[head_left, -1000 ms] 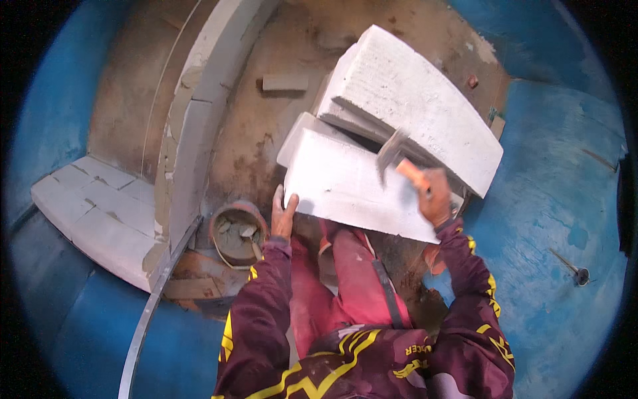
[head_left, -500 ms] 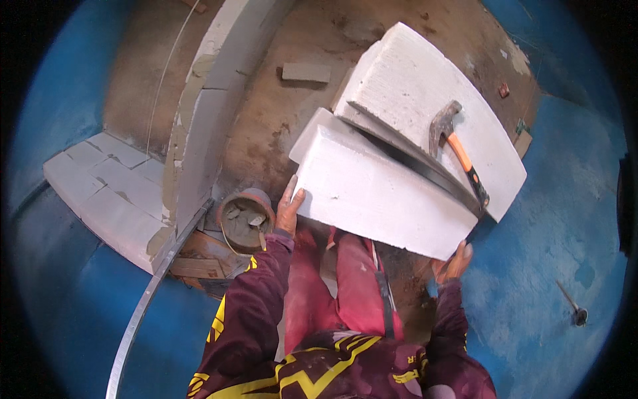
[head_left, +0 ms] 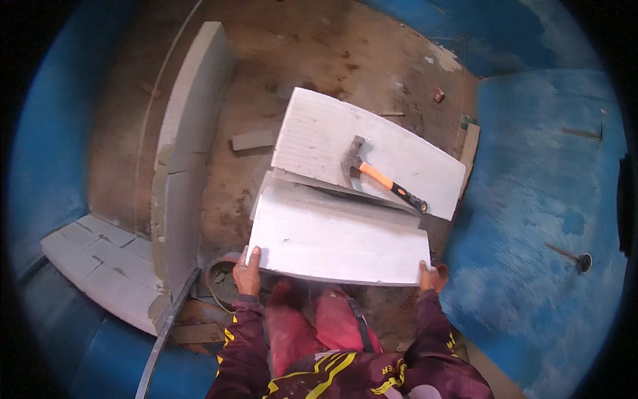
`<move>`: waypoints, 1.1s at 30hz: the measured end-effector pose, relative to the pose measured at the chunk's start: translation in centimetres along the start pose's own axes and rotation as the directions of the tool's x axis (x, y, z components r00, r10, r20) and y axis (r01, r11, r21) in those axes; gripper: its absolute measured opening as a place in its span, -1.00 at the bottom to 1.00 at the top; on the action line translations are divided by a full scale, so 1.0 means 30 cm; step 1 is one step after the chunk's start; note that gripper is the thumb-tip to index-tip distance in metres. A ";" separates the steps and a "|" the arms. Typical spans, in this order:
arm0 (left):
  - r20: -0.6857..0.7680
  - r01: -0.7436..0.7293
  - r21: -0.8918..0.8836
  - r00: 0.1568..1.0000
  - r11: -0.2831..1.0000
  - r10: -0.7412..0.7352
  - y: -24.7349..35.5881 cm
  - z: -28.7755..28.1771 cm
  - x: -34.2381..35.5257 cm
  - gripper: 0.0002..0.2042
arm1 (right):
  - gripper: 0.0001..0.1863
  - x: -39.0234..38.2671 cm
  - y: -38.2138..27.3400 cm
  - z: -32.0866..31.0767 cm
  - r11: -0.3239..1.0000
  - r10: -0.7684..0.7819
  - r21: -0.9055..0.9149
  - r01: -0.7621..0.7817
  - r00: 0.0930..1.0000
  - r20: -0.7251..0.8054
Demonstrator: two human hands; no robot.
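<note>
A long white aerated concrete block is held level in front of my legs. My left hand is closed on its left end, thumb on top. My right hand grips the right end, with most of its fingers out of sight below. Just beyond lies another white block, and a claw hammer with an orange and black handle rests on its top. The held block and my left hand partly cover a mortar bucket.
A thin upright block wall runs along the left, joining a low block ledge. A metal straightedge leans at its foot. A string hangs beyond. On the brown floor lies an offcut. Blue wall bounds the right.
The held block has turned from slanting down rightward to nearly level, both hands staying on its ends. The whole view has shifted, and the bucket is now more covered.
</note>
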State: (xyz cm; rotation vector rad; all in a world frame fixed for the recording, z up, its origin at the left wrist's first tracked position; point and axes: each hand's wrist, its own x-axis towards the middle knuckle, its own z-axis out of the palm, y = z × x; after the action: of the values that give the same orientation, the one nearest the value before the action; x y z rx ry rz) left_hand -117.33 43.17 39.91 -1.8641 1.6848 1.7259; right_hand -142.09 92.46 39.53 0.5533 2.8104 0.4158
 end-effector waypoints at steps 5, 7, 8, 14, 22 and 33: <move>-0.118 0.091 0.627 0.993 0.774 -0.021 0.291 -0.045 -0.066 -0.17 | -0.28 0.128 -0.062 -0.159 0.990 -0.133 0.027 0.137 0.866 0.481; -0.088 0.114 0.698 0.993 0.707 -0.073 0.322 -0.032 -0.021 -0.17 | -0.28 0.150 -0.089 -0.185 0.941 -0.292 -0.017 0.339 0.833 0.469; -0.086 0.127 0.726 0.992 0.676 -0.094 0.317 -0.028 -0.002 -0.18 | -0.31 0.145 -0.098 -0.195 0.885 -0.458 0.076 0.460 0.825 0.332; -0.001 -0.207 0.544 0.969 0.813 0.247 0.192 -0.041 -0.035 0.05 | -0.11 -0.066 -0.135 -0.259 0.592 -0.805 -0.037 0.805 0.591 -0.043; 0.492 -0.649 0.760 0.553 -0.023 0.672 0.147 -0.003 -0.036 -0.55 | 0.26 -0.227 -0.254 -0.287 0.202 -0.971 -0.182 0.962 0.222 0.093; 0.703 -0.837 0.538 0.382 -0.098 0.600 0.279 -0.270 -0.028 -0.37 | 0.05 -0.353 -0.351 -0.709 0.263 -0.852 -0.053 0.963 0.258 0.456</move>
State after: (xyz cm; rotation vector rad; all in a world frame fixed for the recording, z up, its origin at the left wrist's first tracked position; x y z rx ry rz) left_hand -118.03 34.94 48.17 -0.0412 2.8921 0.5722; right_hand -142.25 74.03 57.84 -1.0546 2.0849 0.4179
